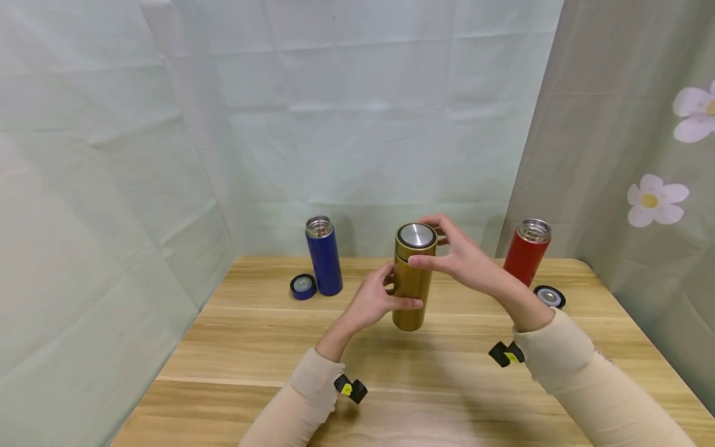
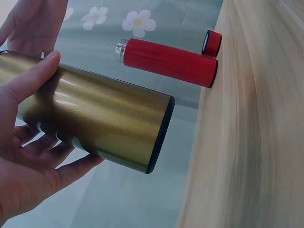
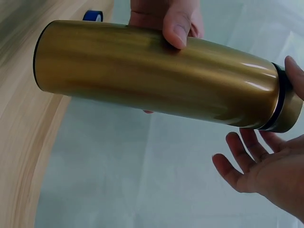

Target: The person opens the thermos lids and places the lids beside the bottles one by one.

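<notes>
A gold thermos flask (image 1: 412,282) with a steel-topped lid (image 1: 417,236) is held up off the table, nearly upright. Around its body, the left hand (image 1: 380,298) has its thumb in front and its fingers behind. My right hand (image 1: 460,257) holds the lid from the right, thumb at the near side and fingers at the far side. From the right wrist, a dark ring (image 3: 280,97) shows between body and lid, and the lid appears seated on the flask. The left wrist view shows the flask's black base edge (image 2: 160,135) above the tabletop.
At the back left stands an uncapped blue thermos (image 1: 324,261), its lid (image 1: 303,286) lying beside it. An uncapped red thermos (image 1: 525,256) stands at the back right, its red lid (image 2: 212,44) next to it. Pale curtains (image 1: 363,124) hang behind the wooden table (image 1: 240,354).
</notes>
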Demonstrator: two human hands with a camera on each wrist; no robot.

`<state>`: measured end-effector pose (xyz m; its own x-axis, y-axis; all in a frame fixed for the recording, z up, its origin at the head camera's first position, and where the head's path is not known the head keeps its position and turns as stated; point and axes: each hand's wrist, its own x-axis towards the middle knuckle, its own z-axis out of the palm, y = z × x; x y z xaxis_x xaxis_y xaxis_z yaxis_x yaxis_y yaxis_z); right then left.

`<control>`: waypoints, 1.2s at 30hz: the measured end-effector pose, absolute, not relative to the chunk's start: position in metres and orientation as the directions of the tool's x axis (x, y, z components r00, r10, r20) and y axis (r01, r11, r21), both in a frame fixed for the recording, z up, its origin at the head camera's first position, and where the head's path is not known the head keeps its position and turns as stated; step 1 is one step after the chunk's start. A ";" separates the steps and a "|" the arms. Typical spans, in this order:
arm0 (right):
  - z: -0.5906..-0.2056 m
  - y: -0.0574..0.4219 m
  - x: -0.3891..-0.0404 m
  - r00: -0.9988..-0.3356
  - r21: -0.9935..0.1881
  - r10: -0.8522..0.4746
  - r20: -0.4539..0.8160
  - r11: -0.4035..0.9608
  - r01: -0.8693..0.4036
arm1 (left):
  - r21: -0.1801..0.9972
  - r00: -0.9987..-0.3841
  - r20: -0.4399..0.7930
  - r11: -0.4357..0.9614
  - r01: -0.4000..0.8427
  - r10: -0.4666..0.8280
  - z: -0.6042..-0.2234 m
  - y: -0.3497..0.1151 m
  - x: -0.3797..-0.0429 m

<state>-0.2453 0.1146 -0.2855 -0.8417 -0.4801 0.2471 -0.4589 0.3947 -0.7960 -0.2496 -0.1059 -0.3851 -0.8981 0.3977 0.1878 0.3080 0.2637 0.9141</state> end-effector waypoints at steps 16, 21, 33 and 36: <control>-0.288 0.118 -0.249 -0.838 -0.825 -0.495 0.229 0.359 -0.437 | 0.916 -0.897 0.185 0.259 0.305 0.401 -0.386 -0.106 -0.248; -0.289 0.111 -0.245 -0.844 -0.771 -0.440 0.307 0.405 -0.491 | 0.914 -0.896 0.196 0.257 0.314 0.399 -0.386 -0.106 -0.250; -0.280 0.122 -0.249 -0.808 -0.863 -0.561 0.179 0.305 -0.403 | 0.912 -0.883 0.211 0.242 0.332 0.419 -0.386 -0.106 -0.250; -0.279 0.125 -0.250 -0.790 -0.865 -0.590 0.169 0.295 -0.405 | 0.912 -0.882 0.211 0.241 0.333 0.421 -0.385 -0.106 -0.249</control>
<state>-0.2501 0.1250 -0.2785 -0.7895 -0.5901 0.1685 -0.4052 0.2951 -0.8653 -0.2492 -0.1057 -0.3850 -0.8821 0.4211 0.2110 0.3331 0.2411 0.9115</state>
